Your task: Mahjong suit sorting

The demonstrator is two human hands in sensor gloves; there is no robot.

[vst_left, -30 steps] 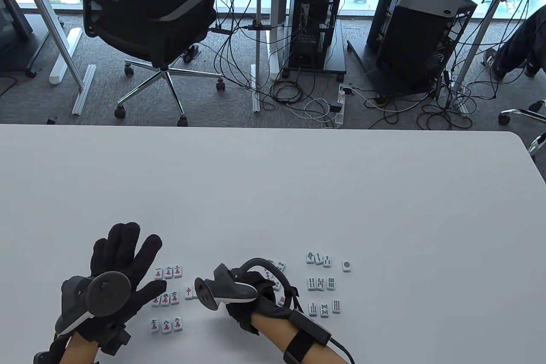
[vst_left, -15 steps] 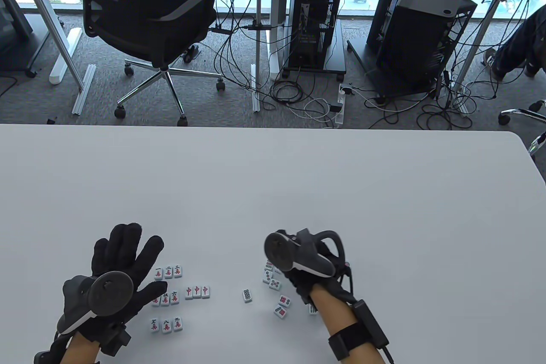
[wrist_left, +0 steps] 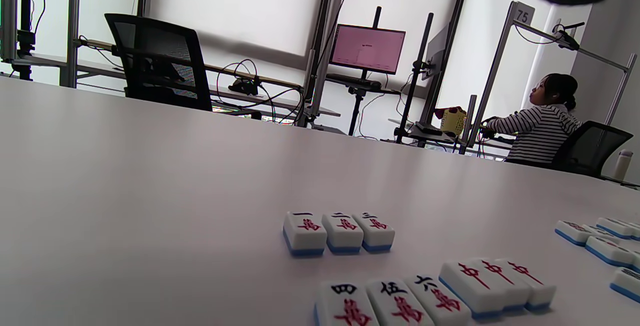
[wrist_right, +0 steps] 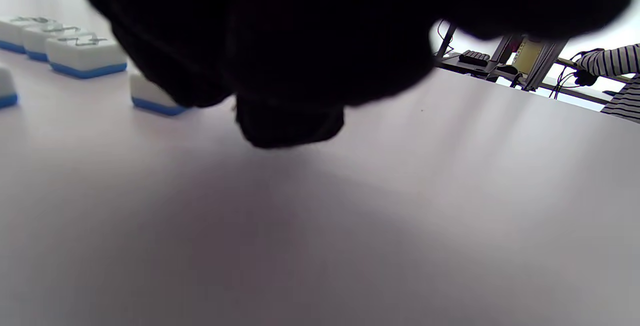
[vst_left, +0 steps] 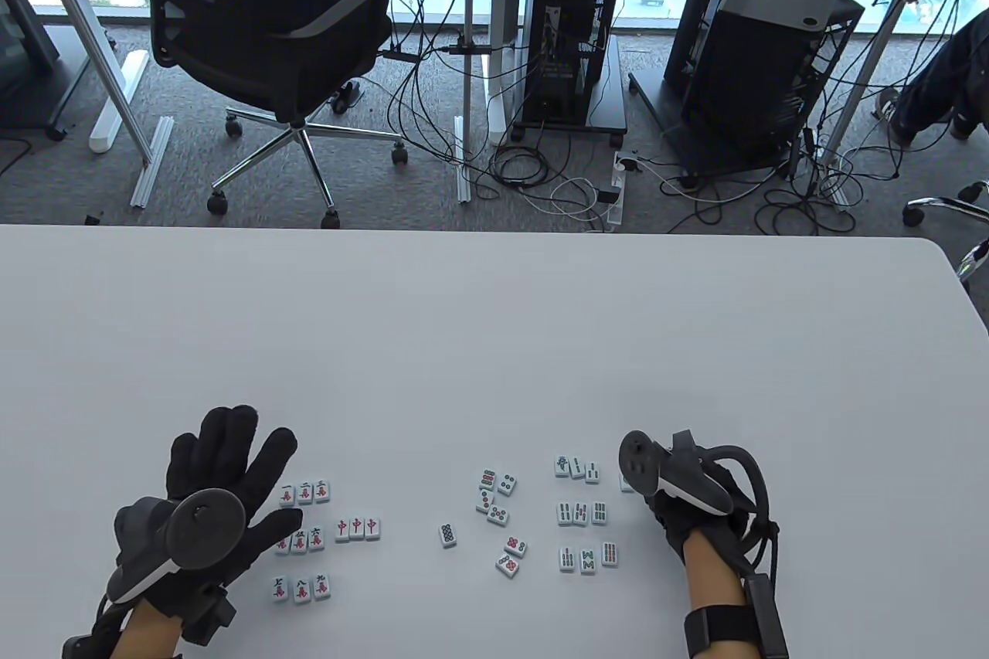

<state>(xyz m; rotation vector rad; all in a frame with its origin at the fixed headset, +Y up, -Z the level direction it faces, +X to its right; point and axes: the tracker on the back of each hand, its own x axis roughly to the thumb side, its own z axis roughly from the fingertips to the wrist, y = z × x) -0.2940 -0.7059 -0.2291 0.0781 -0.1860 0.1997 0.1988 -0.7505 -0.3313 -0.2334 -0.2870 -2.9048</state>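
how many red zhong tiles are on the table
3. The red zhong tiles lie side by side in one row, touching, just right of the character tiles and near the left hand. None seems hidden.

The mahjong tiles are small white blocks with blue backs, all lying face up near the worktop's near edge. Toward the near left corner the character tiles [vst_left: 303,539] form three short rows of three, one behind another, each row's tiles touching side by side. Just right of the middle row sit three red dragon tiles [vst_left: 356,528], also touching in a line. Near the middle of that edge the circle tiles [vst_left: 497,512] lie loose and at mixed angles, with one [vst_left: 447,534] apart on their left. Further right the bamboo tiles [vst_left: 583,512] make three neat rows of three. A single tile [wrist_right: 152,97] at their far right end is mostly hidden under gloved fingers [wrist_right: 287,121].
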